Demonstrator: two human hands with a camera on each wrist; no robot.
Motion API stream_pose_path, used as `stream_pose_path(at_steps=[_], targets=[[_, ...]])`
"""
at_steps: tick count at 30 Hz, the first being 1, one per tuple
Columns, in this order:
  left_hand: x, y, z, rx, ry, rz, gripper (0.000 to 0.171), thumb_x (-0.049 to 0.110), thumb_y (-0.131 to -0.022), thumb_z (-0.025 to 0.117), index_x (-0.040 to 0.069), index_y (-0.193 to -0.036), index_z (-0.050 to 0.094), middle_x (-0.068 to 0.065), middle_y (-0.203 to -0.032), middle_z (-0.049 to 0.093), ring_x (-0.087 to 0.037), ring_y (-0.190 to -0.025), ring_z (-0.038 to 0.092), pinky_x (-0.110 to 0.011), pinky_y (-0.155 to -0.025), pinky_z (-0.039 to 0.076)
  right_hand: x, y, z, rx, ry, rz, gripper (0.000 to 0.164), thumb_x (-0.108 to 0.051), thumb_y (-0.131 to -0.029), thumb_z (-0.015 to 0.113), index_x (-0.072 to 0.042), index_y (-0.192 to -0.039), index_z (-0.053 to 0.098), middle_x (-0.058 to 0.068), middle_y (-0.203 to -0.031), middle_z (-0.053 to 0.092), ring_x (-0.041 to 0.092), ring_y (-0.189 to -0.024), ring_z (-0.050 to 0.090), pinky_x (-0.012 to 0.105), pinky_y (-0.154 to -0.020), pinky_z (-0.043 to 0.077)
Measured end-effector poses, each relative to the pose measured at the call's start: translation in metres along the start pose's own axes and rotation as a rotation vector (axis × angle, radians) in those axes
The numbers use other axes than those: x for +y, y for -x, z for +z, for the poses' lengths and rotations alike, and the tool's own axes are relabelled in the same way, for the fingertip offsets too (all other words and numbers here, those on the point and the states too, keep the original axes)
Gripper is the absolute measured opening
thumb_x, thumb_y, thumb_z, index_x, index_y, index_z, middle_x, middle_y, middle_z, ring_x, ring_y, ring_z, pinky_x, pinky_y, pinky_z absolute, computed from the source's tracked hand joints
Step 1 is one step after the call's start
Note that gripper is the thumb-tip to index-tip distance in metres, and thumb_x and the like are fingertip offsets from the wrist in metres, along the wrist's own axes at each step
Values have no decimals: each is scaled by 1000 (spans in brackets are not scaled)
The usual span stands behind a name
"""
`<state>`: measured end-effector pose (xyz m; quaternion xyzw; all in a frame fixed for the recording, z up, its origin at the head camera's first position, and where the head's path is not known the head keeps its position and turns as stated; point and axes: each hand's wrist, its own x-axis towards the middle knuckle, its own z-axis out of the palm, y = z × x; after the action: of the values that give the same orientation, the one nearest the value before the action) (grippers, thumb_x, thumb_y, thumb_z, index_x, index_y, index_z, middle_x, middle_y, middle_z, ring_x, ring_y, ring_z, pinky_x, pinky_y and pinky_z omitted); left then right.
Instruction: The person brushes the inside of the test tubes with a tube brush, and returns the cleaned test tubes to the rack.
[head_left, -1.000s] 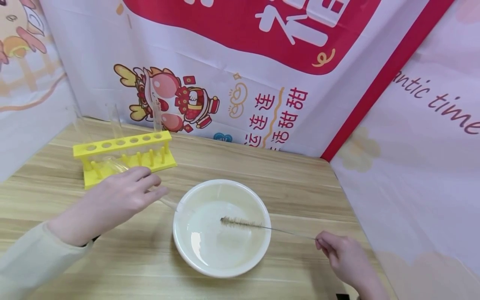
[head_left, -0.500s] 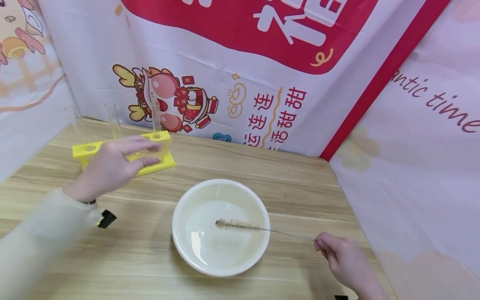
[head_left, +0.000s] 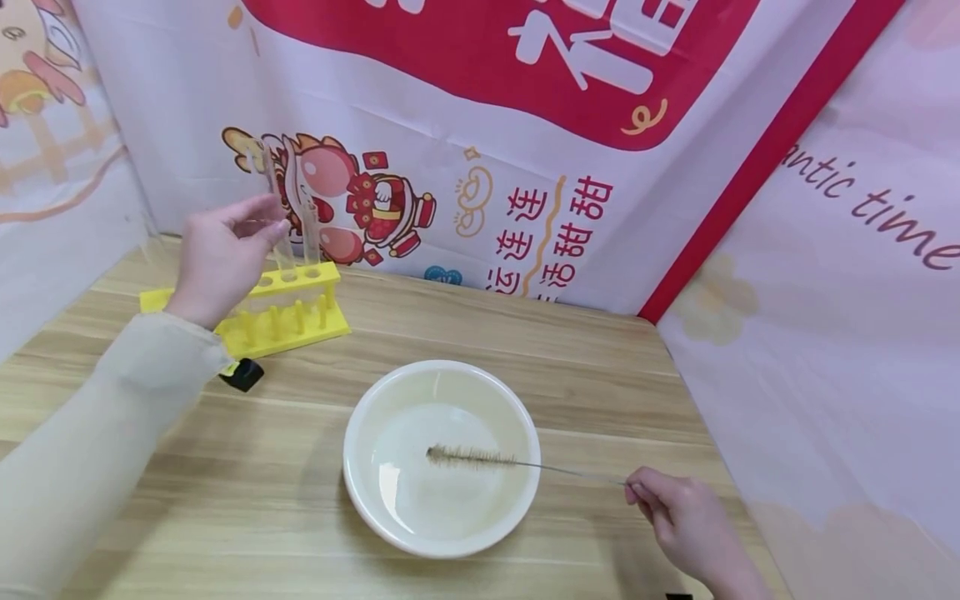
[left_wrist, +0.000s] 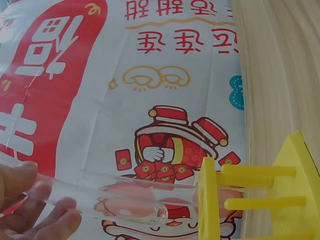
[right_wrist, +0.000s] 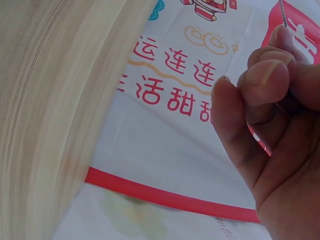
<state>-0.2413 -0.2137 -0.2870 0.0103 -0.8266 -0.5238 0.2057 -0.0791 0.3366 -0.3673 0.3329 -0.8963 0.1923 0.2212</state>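
My left hand [head_left: 228,254] pinches a clear test tube [head_left: 268,171] by its side, above the yellow test tube rack [head_left: 311,330]. In the left wrist view the tube slants from the fingers [left_wrist: 57,222] toward the rack's top plate [left_wrist: 209,200], its lower end just short of it. Another test tube [head_left: 309,225] stands in the end hole beside it. With thumb and fingers my right hand [head_left: 686,517] holds the thin wire handle of a test tube brush [head_left: 472,457]. The bristles lie over the white bowl [head_left: 351,492], pointing left.
A further test tube [head_left: 152,242] stands at the rack's left end, partly behind the hand. The wooden table [head_left: 600,383] meets a printed cloth backdrop [head_left: 420,117] at the back and a side sheet [head_left: 817,358] on the right. A black device [head_left: 242,375] hangs at the left wrist.
My left hand has gone from beside the bowl, up and back over the rack, turning the test tube from lying sideways to nearly upright. The brush has shifted slightly left.
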Motion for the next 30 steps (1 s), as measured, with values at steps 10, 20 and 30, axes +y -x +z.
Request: stream_pose_path(at_steps=[10,20,30], targets=[[-2,-17,13,33,-47,-81,48,31,-98,61,25,-145,51,-4,-135,60,-17,-114,59,-13,-73,52,1,1,2,10,-16,0,39,16,-72,73,-21,-78,61,-23,-67,52,-12,-56,42,10,-50,38],[-25,-27,22,55,-130,-82,47,29,-101,58,20,-146,49,-6,-138,59,-22,-118,59,-29,-92,53,3,3,7,12,-30,-9,38,16,-72,73,-20,-79,62,-23,-67,51,-12,-56,43,10,-50,39],[-44,-24,32,37,-170,-83,48,27,-103,53,19,-149,44,-9,-132,60,-24,-112,59,-27,-85,55,2,4,7,-1,-44,5,41,19,-73,71,-20,-79,62,-23,-66,50,-13,-55,41,10,-50,39]])
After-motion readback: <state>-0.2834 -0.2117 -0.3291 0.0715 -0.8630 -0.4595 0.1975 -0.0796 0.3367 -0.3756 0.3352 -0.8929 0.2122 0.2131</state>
